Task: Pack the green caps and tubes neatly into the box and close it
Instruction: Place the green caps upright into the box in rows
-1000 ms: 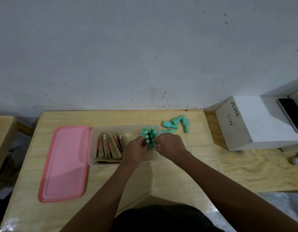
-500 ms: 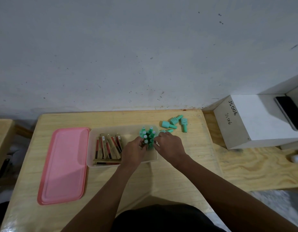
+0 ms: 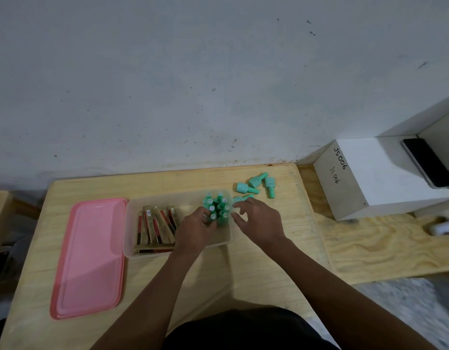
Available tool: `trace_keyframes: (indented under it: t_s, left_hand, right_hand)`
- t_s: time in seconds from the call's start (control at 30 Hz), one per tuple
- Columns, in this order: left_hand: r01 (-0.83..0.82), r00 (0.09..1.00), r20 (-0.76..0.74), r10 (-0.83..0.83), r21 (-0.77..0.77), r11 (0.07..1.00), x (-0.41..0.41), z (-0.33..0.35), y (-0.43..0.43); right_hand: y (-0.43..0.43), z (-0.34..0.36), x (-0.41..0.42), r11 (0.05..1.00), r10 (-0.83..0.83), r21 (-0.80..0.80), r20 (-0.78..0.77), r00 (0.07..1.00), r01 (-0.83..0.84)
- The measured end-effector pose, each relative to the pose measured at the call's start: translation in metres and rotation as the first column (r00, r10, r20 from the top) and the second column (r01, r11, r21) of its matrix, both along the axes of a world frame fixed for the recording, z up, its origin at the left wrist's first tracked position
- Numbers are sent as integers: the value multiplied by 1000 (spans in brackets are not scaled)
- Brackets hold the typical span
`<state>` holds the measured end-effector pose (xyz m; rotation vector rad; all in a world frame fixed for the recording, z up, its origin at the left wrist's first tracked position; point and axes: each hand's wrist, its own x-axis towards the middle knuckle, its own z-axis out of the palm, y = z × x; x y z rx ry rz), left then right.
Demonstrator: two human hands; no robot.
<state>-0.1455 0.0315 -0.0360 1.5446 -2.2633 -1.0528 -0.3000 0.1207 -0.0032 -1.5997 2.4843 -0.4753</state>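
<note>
Loose caps (image 3: 256,185) lie beyond box (image 3: 167,197); left hand (image 3: 195,231) grips upright caps (image 3: 219,207), right hand (image 3: 261,221) relaxed alongside.

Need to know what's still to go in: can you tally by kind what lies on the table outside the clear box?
Loose green caps: 4 (one partly behind the right hand)
Pink lid: 1
Total: 5
</note>
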Motion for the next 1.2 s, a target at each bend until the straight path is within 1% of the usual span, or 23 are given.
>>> trace_keyframes:
  t_s: [0.13, 0.23, 0.33, 0.4, 0.47, 0.53, 0.6, 0.63, 0.7, 0.77, 0.8, 0.87, 1.07, 1.13, 1.2]
  left_hand:
    - [42, 999, 22, -40, -87, 995, 4, 8, -5]
    - [53, 999, 26, -48, -269, 962, 1, 18, -8]
    - [102, 986, -75, -148, -432, 896, -17, 30, -11]
    - [173, 971, -65, -230, -472, 865, -40, 37, -12]
    - [246, 959, -10, -282, -454, 856, -67, 40, -13]
    - [337, 939, 74, -337, -399, 853, -95, 35, -15]
    - [429, 897, 246, -366, -292, 855, -119, 26, -17]
    - [469, 855, 360, -373, -233, 852, -129, 21, -19]
    - [543, 738, 558, -379, -158, 825, -146, 14, -21]
    - [601, 639, 674, -372, -135, 788, -158, 8, -23]
    - [615, 605, 706, -368, -121, 779, -162, 5, -23]
    - [619, 567, 739, -365, -89, 781, -168, -2, -25]
    - [617, 535, 764, -361, -61, 785, -176, -11, -24]
    - [613, 552, 748, -368, -65, 788, -177, -12, -24]
    - [598, 595, 710, -376, -79, 797, -178, -13, -25]
  right_hand:
    - [21, -1, -30, 979, -206, 34, 111, 972, 203]
    - [37, -8, -58, 926, -376, 102, 182, 908, 363]
    - [45, -20, -85, 871, -491, 156, 286, 823, 465]
    - [44, -30, -100, 853, -520, 170, 346, 781, 493]
    - [40, -39, -113, 845, -532, 187, 396, 748, 501]
    - [33, -45, -123, 844, -535, 230, 436, 724, 485]
    - [24, -49, -130, 840, -542, 280, 461, 703, 465]
    - [19, -51, -134, 835, -550, 295, 463, 695, 465]
    - [11, -53, -139, 829, -559, 314, 442, 702, 462]
    - [5, -56, -142, 833, -551, 317, 411, 726, 453]
    - [2, -57, -143, 833, -551, 312, 397, 734, 457]
    - [-4, -60, -144, 836, -545, 310, 369, 753, 454]
    - [-10, -62, -150, 862, -469, 353, 285, 836, 363]
    - [-10, -63, -151, 871, -445, 352, 273, 853, 342]
    - [-7, -62, -153, 871, -458, 344, 313, 832, 350]
